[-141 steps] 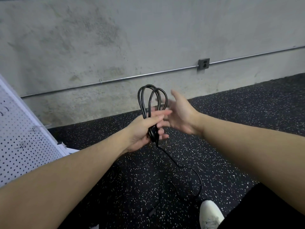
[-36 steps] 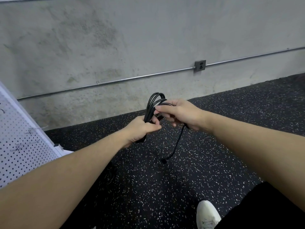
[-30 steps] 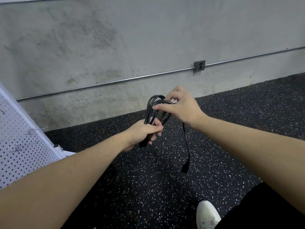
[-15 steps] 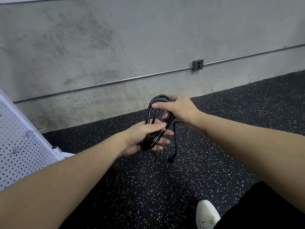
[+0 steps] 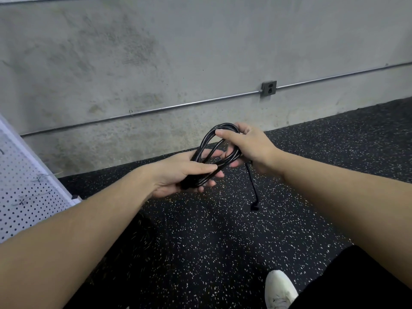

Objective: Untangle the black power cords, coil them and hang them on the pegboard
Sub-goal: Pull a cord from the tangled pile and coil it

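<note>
A bare concrete wall (image 5: 156,52) with a conduit pipe (image 5: 178,105) and an outlet box (image 5: 269,88) stood behind the black speckled rubber floor (image 5: 200,241), and a white pegboard (image 5: 24,186) leaned in at the left. The person held the coiled black power cord (image 5: 214,157) out in front, clear of the floor: the left hand (image 5: 178,175) wrapped around the coil's lower end, thumb across the strands, and the right hand (image 5: 249,146) pinched the top of the loops. The free tail with its plug (image 5: 254,207) dangled below the right hand. The cord looked light but springy, likely to uncoil if loosened, so I would grip all strands together at the middle. Compared with 0.5 s earlier, the coil had tilted flatter and the right hand had closed further over it, while the tail hung a little straighter.
</note>
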